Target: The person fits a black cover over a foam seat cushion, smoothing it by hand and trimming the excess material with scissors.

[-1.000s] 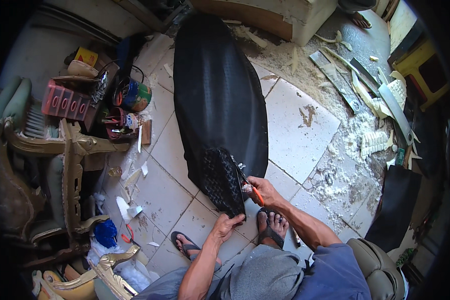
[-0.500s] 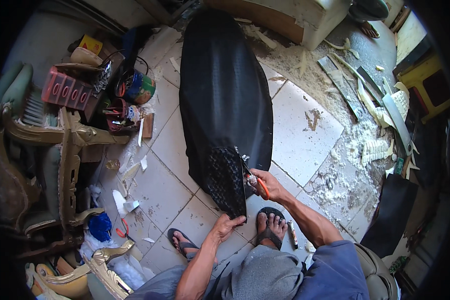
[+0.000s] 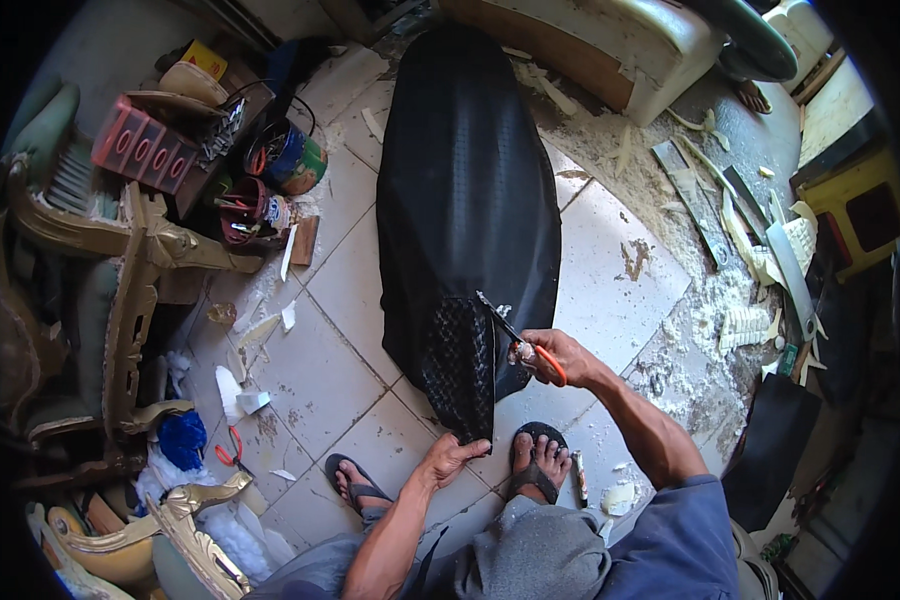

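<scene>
A long black motorcycle seat (image 3: 460,150) with a loose vinyl cover lies lengthwise on the floor before me. At its near end, a patterned black flap (image 3: 457,360) hangs toward me. My left hand (image 3: 453,460) is closed on the flap's lower tip, thumb on top. In my right hand (image 3: 562,355) is a pair of scissors (image 3: 547,364) with orange handles, its dark blades slanting up and left by the flap's right edge. Whitish bits cling near the blades. Whether the blades touch the vinyl I cannot tell.
Carved gold chair frames (image 3: 130,310) crowd the left side, below a red plastic box (image 3: 143,145) and paint cans (image 3: 295,160). Foam scraps and white dust (image 3: 670,350) cover tiles at right, near a long metal blade (image 3: 790,280). Red-handled pliers or scissors (image 3: 232,450) lie at lower left.
My right hand has drawn the scissors a little to the right, and the blades now slant more to the left. My left hand keeps its hold on the flap's tip. The whole view shifted slightly.
</scene>
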Available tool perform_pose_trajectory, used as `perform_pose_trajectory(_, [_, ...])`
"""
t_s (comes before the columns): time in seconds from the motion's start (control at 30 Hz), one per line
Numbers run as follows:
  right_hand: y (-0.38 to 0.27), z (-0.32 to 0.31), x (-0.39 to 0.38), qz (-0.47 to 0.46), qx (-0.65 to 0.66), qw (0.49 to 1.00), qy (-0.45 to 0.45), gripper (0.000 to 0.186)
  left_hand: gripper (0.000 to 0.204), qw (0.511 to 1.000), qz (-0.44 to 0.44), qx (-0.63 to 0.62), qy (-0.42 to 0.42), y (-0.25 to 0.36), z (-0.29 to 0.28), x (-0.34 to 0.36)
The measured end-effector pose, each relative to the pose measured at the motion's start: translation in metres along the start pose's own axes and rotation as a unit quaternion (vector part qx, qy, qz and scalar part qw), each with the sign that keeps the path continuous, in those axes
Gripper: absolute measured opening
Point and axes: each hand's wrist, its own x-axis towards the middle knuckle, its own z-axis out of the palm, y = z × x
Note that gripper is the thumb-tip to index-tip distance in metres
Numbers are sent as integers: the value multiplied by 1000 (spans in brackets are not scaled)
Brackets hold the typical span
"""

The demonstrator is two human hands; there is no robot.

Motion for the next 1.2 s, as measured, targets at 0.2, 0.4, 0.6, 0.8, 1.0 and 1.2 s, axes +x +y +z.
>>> perform_pose_trajectory(0.2, [-18,-23,9,17,14,996,-83,41,29,999,29,31,7,-15,-11,8])
perform_pose_trajectory(0.4, [-29,-50,37,58,-116,984,-123,46,33,999,20,44,-6,-16,-17,13])
perform_pose_trajectory(0.6, [-44,-60,32,73,-162,974,-138,38,43,998,26,27,-55,-15,-10,5])
perform_pose_trajectory(0.8, [-80,-55,54,101,-199,958,-178,39,35,995,78,20,-56,-20,-18,6])
perform_pose_trajectory(1.0, [-103,-60,58,140,-270,932,-197,48,35,992,60,66,-84,-29,-28,11])
perform_pose_trajectory(1.2, [-122,-47,78,98,-332,916,-203,68,40,990,46,109,-74,-31,-37,4])
